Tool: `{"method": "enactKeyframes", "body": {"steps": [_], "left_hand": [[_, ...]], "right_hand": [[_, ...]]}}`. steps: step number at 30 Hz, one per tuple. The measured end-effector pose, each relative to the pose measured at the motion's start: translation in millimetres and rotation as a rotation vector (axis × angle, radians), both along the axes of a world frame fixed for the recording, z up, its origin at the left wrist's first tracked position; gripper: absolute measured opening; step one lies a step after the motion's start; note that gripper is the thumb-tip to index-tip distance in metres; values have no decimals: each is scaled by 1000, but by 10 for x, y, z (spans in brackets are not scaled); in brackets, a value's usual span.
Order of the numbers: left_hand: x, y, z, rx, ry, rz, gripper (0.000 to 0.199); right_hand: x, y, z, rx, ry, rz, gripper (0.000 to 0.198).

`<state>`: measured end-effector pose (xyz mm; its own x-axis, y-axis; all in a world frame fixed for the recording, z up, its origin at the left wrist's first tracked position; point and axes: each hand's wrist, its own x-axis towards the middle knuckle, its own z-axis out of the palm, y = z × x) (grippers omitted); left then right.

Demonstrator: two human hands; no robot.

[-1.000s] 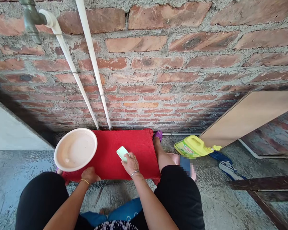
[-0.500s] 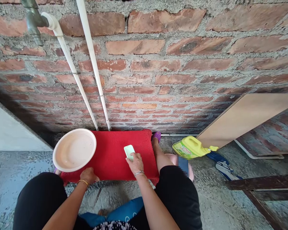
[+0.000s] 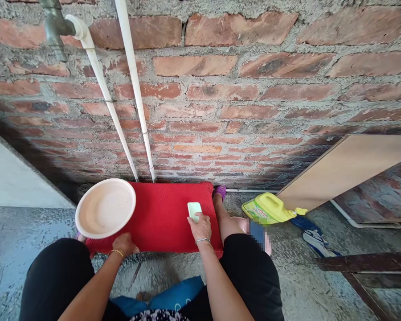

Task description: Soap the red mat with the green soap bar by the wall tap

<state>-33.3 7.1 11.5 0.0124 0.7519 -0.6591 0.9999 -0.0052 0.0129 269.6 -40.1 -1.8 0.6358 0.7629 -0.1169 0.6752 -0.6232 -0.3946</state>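
A red mat (image 3: 163, 218) with a rough, shaggy border lies spread in front of me between my legs. My right hand (image 3: 201, 227) is closed around a pale green scrubbing brush (image 3: 194, 208), held flat against the mat's right part; the underside is hidden. At the mat's near edge my left hand (image 3: 124, 244) is closed, its fingers curled on the red edge and partly out of sight. Just beyond that hand, a pale pink basin (image 3: 105, 209) rests on the mat's left end.
To the right lies a yellow jug (image 3: 265, 207) on the wet concrete floor, beside a blue-and-white shoe (image 3: 317, 243). A brick wall (image 3: 203, 91) with white pipes (image 3: 137, 84) and a tap (image 3: 56, 31) rises ahead. A board (image 3: 350, 162) leans at right, near a dark wooden frame (image 3: 364, 262).
My right hand has slid the scrubbing brush to the right across the mat and turned it straighter. My left hand stays at the near edge. The view has shifted slightly.
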Motion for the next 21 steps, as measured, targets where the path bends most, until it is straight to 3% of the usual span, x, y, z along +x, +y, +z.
{"method": "enactKeyframes", "body": {"steps": [6,8,10,13,16,18,21], "left_hand": [[-14,-5,-27,14,6,-7,49],[-12,-3,-23,12,11,-6,47],[-7,0,-14,5,10,-9,48],[4,4,3,-4,3,-7,50],[7,4,9,-9,4,1,50],[2,2,3,-6,6,2,50],[-11,-4,-18,4,-3,1,47]], "right_hand": [[-574,119,-74,57,79,409,28],[-603,124,-61,30,84,454,28],[-492,106,-34,-9,68,373,28],[-171,61,6,-48,41,118,30],[70,31,-4,-14,48,-51,32],[59,28,-50,47,64,-52,31],[-227,35,-152,151,84,124,26]]}}
